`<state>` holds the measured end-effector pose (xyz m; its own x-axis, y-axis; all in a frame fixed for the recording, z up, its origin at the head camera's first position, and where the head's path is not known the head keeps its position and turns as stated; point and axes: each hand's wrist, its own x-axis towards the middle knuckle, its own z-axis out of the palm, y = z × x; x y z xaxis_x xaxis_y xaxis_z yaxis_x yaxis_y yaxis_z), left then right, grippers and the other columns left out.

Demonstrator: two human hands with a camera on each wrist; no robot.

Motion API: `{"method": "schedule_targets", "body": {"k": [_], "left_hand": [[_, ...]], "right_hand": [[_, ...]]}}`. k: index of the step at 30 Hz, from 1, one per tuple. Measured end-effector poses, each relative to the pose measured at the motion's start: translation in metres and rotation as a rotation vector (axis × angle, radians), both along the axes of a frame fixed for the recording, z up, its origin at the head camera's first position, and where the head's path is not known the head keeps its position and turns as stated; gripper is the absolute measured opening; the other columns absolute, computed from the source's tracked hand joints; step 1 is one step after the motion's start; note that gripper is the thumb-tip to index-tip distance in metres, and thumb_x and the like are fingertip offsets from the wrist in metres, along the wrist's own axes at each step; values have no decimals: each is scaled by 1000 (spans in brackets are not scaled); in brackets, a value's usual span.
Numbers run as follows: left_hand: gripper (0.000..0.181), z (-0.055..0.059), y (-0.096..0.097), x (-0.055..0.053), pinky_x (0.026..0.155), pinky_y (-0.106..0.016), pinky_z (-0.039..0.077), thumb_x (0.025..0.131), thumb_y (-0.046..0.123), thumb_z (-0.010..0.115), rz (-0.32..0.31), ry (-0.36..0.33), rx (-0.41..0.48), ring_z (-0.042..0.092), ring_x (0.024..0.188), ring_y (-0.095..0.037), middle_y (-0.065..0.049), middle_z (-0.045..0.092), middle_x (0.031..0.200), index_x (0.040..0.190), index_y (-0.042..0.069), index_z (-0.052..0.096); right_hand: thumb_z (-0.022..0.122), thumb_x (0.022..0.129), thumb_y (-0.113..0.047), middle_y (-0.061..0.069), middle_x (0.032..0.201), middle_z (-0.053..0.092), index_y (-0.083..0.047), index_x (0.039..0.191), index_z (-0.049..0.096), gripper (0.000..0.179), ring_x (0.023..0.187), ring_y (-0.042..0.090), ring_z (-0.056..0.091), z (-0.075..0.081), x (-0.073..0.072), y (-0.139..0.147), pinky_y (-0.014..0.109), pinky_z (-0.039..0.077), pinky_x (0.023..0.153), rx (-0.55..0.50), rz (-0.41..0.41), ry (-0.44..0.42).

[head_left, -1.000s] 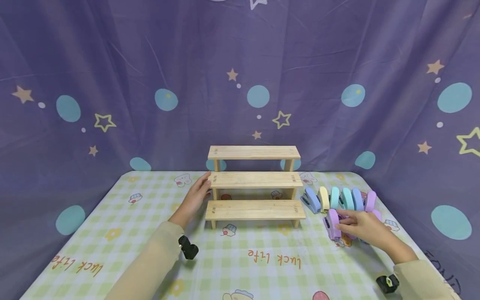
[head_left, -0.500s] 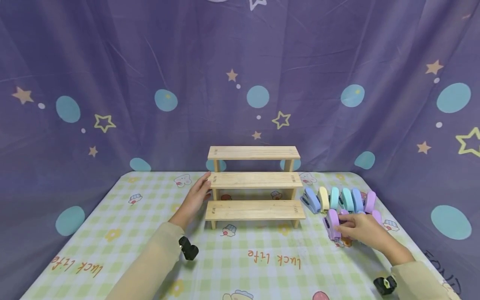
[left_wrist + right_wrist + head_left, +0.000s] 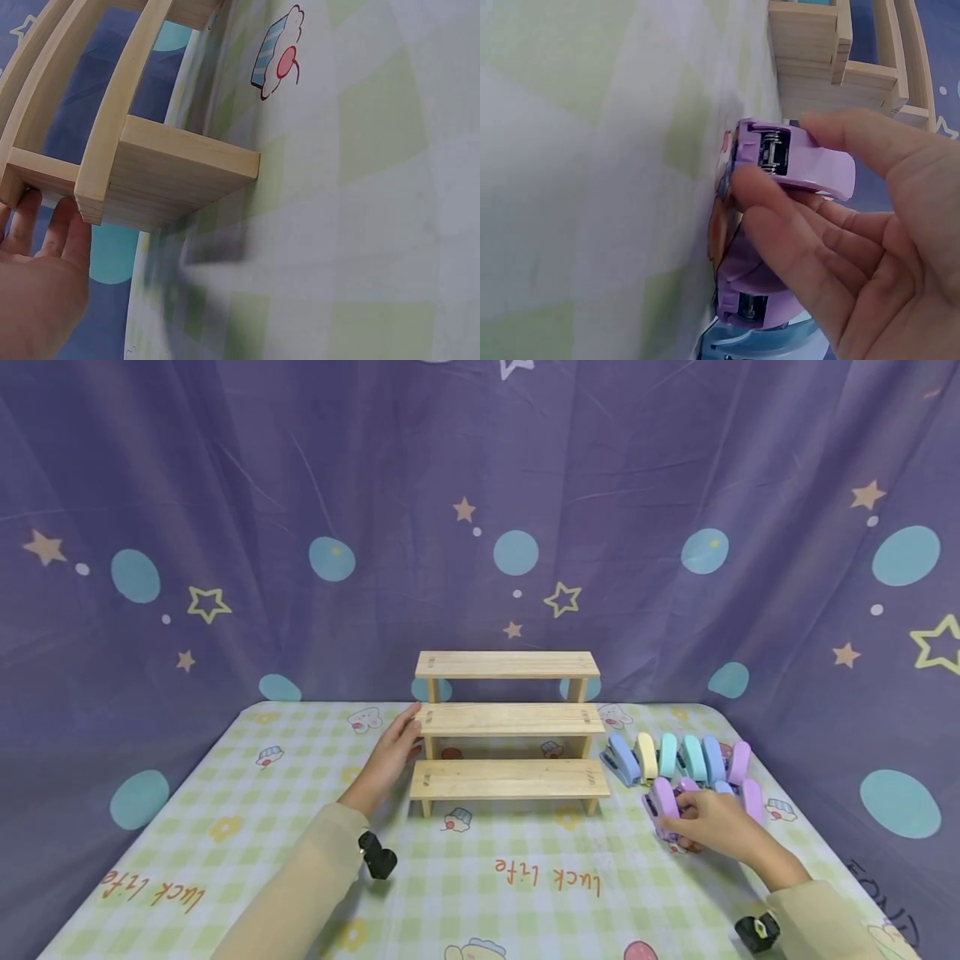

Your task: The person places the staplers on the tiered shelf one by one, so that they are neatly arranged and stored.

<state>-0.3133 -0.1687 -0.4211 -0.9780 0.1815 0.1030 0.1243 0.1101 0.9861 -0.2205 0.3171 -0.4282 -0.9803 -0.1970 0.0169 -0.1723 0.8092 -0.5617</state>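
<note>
My right hand (image 3: 716,822) pinches a small purple stapler (image 3: 663,800) at the front left of a group of pastel staplers. In the right wrist view the thumb is at one side of this purple stapler (image 3: 821,161), and fingertips (image 3: 761,191) press the other. A second purple stapler (image 3: 761,296) lies just beside it, partly behind the fingers. My left hand (image 3: 387,762) rests its fingers against the left end of a three-step wooden shelf (image 3: 510,720). In the left wrist view those fingertips (image 3: 64,217) touch the shelf's side by the middle step.
Behind the right hand stands a row of blue, yellow, teal and purple staplers (image 3: 692,760), close to the shelf's right end. Another purple stapler (image 3: 752,800) is right of the hand. A green checked cloth (image 3: 300,827) covers the table, and a purple curtain (image 3: 645,610) hangs behind.
My right hand has shifted slightly left, and the front purple stapler has moved a little left with it. More of the staplers behind now shows. The left hand and shelf stay put.
</note>
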Motion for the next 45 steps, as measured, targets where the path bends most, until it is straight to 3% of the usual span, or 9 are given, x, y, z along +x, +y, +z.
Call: {"method": "schedule_targets", "body": {"k": [8,17,23,32,37,45], "left_hand": [[56,-1,1,0,117,-48,33,110,37,38,0,14,29,39,140,-30,-11,36,157,162,23,20],[55,3,4,3,117,-47,34,111,31,37,7,13,71,36,141,-34,-16,30,159,162,18,20],[55,3,5,3,117,-48,33,111,31,37,18,7,75,34,143,-34,-16,29,159,162,18,20],[56,3,6,4,117,-48,32,110,33,38,17,-1,83,33,144,-33,-12,27,161,162,23,19],[54,4,8,3,115,-47,36,111,29,39,48,-21,112,35,142,-34,-15,29,160,162,19,22],[53,3,9,3,115,-45,37,111,28,38,54,-32,125,34,143,-34,-12,26,161,162,22,22]], "right_hand": [[82,84,-32,-5,59,63,-9,87,66,27,55,14,59,1,1,-3,24,45,47,8,-27,-8],[79,86,-30,-4,59,62,-11,81,57,30,53,14,60,6,-1,-1,23,45,47,-36,22,37],[76,90,-36,-4,62,63,-12,80,52,35,55,17,61,22,-1,-4,25,44,44,-42,30,53],[72,92,-45,-4,78,64,-14,83,50,39,58,13,58,51,-6,-16,27,42,52,28,8,185],[73,92,-43,-5,75,64,-15,83,50,38,58,12,57,67,-8,-24,28,41,51,12,12,243],[73,92,-43,-4,81,65,-16,89,56,32,68,12,66,90,-21,-46,29,50,56,-55,37,229]]}}
